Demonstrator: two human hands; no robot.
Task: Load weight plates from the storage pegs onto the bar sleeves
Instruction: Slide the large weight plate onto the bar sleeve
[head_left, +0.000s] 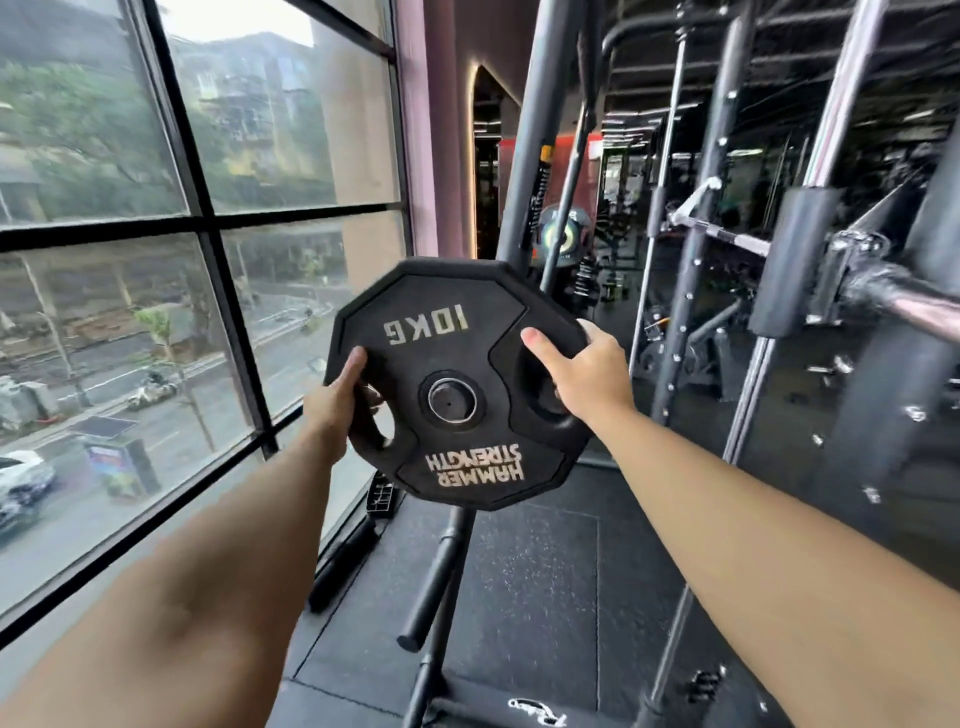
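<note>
Two forearms reach in from the lower corners of the frame. The left hand (337, 400) grips the 10 kg plate (467, 358) at its left cut-out, with the thumb laid on the face and the fingers curled through the opening. The right hand (584, 371) clasps the upper right rim, thumb on the face and fingers wrapped behind the edge. The plate sits at centre frame, facing the camera and slightly tilted, its lettering upside down. A dark disc shows inside its steel-ringed bore; whether that is the end of a storage peg cannot be told. Below the plate a bare peg (439, 566) juts toward the viewer over the rubber floor mat (530, 597). The window glass (285, 130) stands close on the left. The bar sleeve (914, 306) lies at the right edge, well apart from the plate. Likely hazards: the right hand holds only a rim, so a swing to the right could let the plate slip and drop onto the mat or the lower peg; a wide arc could strike the glass; a tilted bore would probably jam at the sleeve's tip.
</note>
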